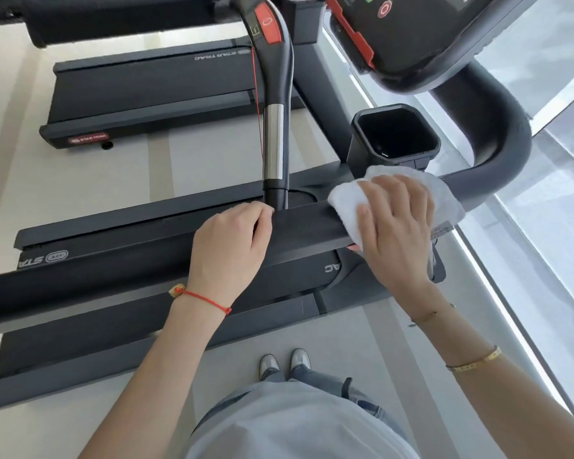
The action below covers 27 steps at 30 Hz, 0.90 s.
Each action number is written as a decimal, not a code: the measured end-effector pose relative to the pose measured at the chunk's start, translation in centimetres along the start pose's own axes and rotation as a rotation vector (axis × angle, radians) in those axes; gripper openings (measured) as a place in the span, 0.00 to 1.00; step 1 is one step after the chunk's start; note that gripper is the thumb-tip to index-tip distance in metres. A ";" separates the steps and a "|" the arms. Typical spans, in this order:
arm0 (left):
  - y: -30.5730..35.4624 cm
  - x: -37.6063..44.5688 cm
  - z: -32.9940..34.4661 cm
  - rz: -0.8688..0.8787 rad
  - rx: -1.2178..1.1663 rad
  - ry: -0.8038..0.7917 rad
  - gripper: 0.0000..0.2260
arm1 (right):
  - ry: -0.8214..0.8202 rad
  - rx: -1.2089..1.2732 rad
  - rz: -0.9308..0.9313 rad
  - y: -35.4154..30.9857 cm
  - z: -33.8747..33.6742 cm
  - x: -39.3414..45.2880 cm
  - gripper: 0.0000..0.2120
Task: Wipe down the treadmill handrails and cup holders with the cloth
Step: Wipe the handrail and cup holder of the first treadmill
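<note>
A dark handrail (309, 226) runs left to right across the treadmill in front of me. My right hand (395, 226) holds a white cloth (345, 197) wrapped over the rail, fingers on top and thumb curled under its near side. My left hand (236, 240) grips the same rail a little to the left, fingers curled over its far edge. Just behind the cloth stands a black square cup holder (395, 137), open at the top. The rail bends away to the right as a thick dark tube (497, 150).
A centre grip with a chrome sleeve (274, 144) and a red pad (267, 24) rises just behind my left hand. The console (421, 38) hangs at upper right. A second treadmill (146, 91) lies to the left. My shoes (285, 362) stand on pale floor beside a window sill.
</note>
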<state>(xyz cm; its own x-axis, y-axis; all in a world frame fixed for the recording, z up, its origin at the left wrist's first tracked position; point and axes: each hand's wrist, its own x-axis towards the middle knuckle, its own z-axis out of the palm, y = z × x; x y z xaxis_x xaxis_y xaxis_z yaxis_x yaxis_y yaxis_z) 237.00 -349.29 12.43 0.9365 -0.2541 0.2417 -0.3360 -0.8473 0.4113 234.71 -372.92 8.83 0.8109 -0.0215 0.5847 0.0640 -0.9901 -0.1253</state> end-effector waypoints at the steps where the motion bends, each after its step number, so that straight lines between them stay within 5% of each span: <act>1: 0.2 0.0 0.1 0.005 -0.006 0.013 0.13 | -0.005 0.012 -0.024 -0.7 0.3 -0.3 0.17; 5: 1.1 0.5 0.6 0.056 -0.041 0.026 0.11 | -0.078 0.010 -0.193 1.0 0.1 -0.8 0.20; 9: 2.9 1.7 1.6 0.120 -0.108 -0.007 0.11 | -0.054 0.037 -0.050 5.3 -0.7 -0.4 0.21; 16: 6.9 4.2 3.8 0.129 -0.128 -0.036 0.11 | 0.025 0.143 -0.130 9.5 0.4 -0.4 0.19; 27: 12.0 7.6 7.1 -0.150 -0.136 0.047 0.12 | -0.014 0.201 0.006 17.2 -1.3 4.0 0.12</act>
<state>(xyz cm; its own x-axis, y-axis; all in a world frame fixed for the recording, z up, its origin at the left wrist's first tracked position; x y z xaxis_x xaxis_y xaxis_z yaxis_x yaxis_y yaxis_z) 240.81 -364.67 12.98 0.9723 -0.1054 0.2085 -0.2070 -0.8021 0.5601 238.32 -390.27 10.08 0.8193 -0.0241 0.5728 0.1729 -0.9422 -0.2870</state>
